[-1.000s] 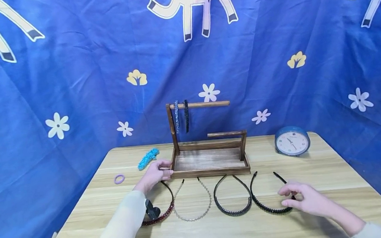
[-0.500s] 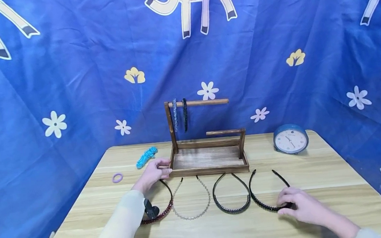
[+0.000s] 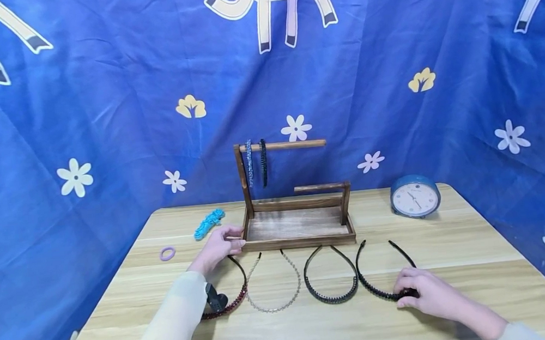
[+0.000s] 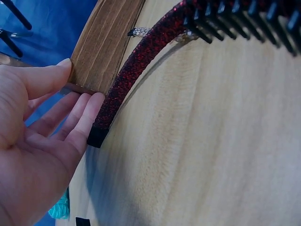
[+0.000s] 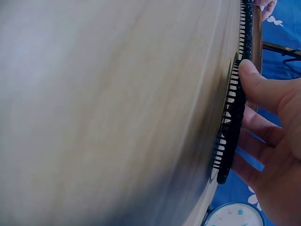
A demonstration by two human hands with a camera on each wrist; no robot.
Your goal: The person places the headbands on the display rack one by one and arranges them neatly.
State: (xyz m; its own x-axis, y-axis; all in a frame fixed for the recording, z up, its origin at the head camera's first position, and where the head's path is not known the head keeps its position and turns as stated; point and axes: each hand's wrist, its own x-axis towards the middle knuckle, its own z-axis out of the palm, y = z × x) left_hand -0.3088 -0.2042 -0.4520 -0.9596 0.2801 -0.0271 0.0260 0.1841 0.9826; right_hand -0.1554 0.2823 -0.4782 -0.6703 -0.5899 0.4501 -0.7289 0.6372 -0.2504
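My left hand [image 3: 219, 247] holds the front left corner of a wooden headband rack [image 3: 299, 242], thumb on one face and fingertips against another, as the left wrist view shows. Beside those fingers lies a dark red glittery headband [image 4: 129, 70], partly hidden by my arm in the head view. On the right, my right hand [image 3: 424, 292] pinches the toothed band of a black headband [image 5: 233, 117], thumb on one side and fingers on the other. That headband lies close over the tabletop, its tips pointing toward the back. A blue glittery headband [image 3: 249, 164] and a dark headband [image 3: 264, 162] hang on the rack's upper bar.
Between my hands lie a beaded headband [image 3: 274, 310] and a dark toothed headband [image 3: 334, 299]. Blue cord [image 3: 209, 223] and a purple ring [image 3: 167, 253] are at the left. A blue clock [image 3: 415, 196] stands at the back right, before a blue curtain [image 3: 125, 124].
My right hand has moved slightly left onto the black headband, its fingers closing around the band. My left hand stays at the rack's corner. The head view has shifted a little.
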